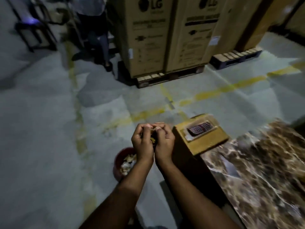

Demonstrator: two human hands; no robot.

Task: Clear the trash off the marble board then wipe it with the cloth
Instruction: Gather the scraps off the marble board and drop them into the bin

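My left hand (143,142) and my right hand (164,142) are cupped together in the middle of the view, fingers curled round a small clump of trash (153,139) that shows as yellowish scraps between them. They hover over the floor, just above and right of a red bin (117,164) holding pale scraps. The brown-veined marble board (257,172) fills the lower right, to the right of my hands. No cloth is in view.
A cardboard box (206,142) with a dark patterned object on top sits at the marble board's far left corner. Tall LG cartons (168,35) stand on pallets ahead. A dark chair (33,25) is at the far left. Yellow lines cross the grey floor.
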